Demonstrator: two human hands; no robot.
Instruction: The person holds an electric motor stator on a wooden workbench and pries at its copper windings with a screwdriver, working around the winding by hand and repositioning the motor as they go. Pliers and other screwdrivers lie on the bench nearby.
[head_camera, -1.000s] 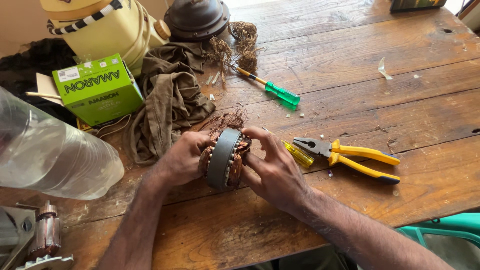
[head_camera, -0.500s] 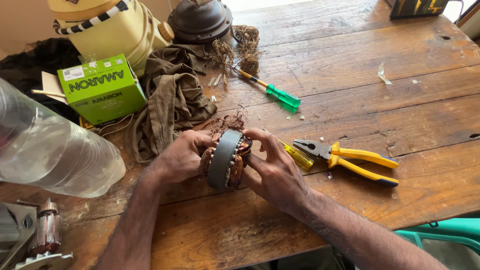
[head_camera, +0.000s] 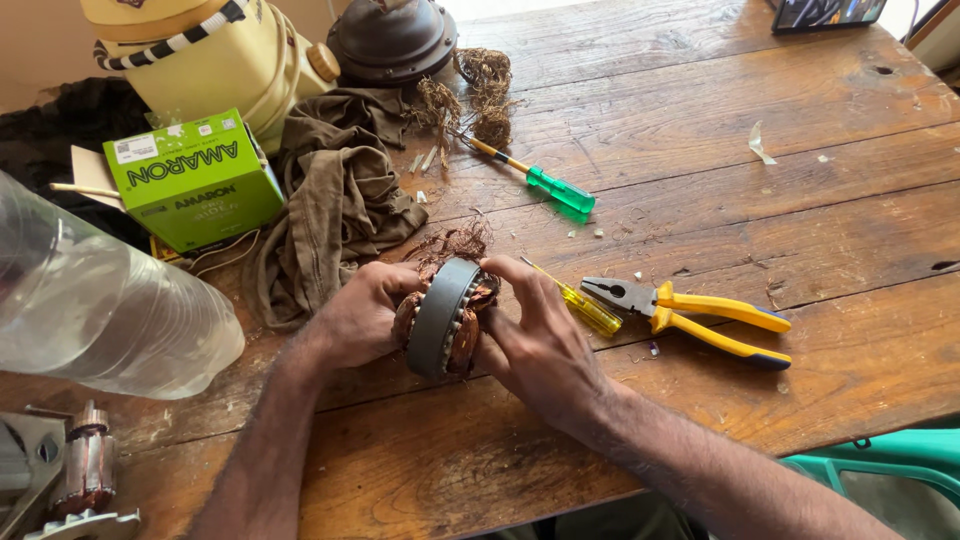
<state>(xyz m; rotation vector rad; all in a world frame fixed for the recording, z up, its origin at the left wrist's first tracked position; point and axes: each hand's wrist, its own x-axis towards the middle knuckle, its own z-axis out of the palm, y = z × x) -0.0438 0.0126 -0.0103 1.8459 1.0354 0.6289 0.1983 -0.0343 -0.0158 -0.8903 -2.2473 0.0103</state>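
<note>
A grey ring-shaped motor stator (head_camera: 440, 318) with brown copper windings stands on edge on the wooden table (head_camera: 760, 220). My left hand (head_camera: 360, 315) grips its left side. My right hand (head_camera: 535, 340) holds its right side, fingers curled over the top of the windings. Loose frayed copper wire (head_camera: 455, 243) sticks up behind the stator. A small yellow-handled screwdriver (head_camera: 585, 308) lies just right of my right hand, and yellow-handled pliers (head_camera: 690, 312) lie beyond it.
A green-handled screwdriver (head_camera: 550, 185), a brown cloth (head_camera: 335, 200), a green box (head_camera: 195, 180), a clear plastic bottle (head_camera: 95, 310), a cream appliance (head_camera: 210, 55), a dark round cover (head_camera: 393, 38), wire clumps (head_camera: 485, 95) and a motor rotor (head_camera: 85, 470) lie around. A teal chair (head_camera: 880, 465) stands by the table edge.
Both hands have stayed on the stator with only slight finger shifts. The camera view has drifted a little.
</note>
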